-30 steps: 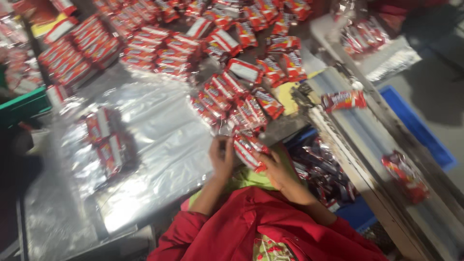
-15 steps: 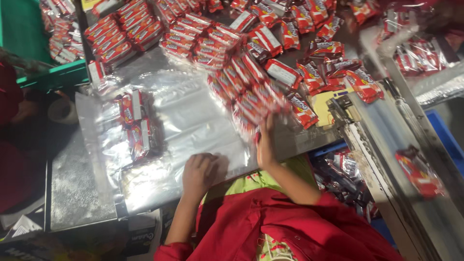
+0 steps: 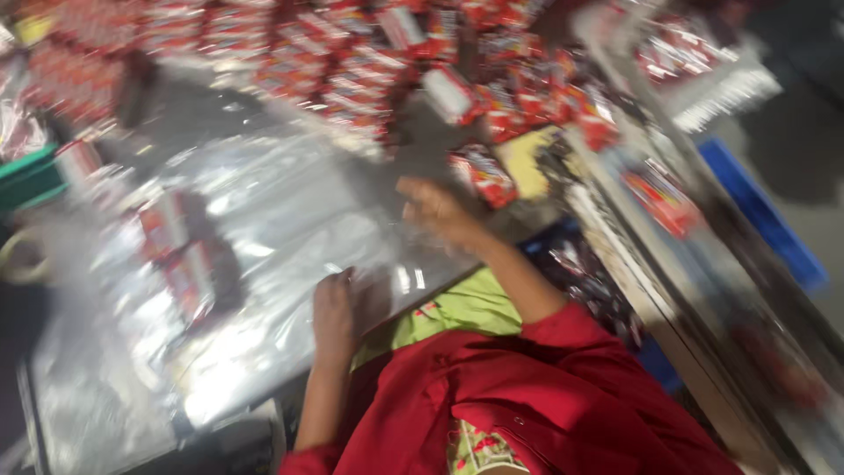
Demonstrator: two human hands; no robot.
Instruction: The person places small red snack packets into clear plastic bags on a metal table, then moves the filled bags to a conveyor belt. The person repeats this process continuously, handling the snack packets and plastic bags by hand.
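Note:
The picture is motion-blurred. A big clear plastic bag lies flat on the table, and a few red snack packets show inside it at the left. My left hand is curled on the bag's near edge. With fingers apart and no packet in it, my right hand hovers at the bag's right edge. A single red packet lies just beyond that hand. Many more red packets are heaped across the far side of the table.
A long metal rail or conveyor runs along the right with red packets on it, and a blue crate lies beyond. A green bin stands at the left. My red garment fills the bottom.
My right hand has left the pile of packets and come back down to the bag's edge with nothing in it. The left hand stays on the bag's near edge. The camera swung.

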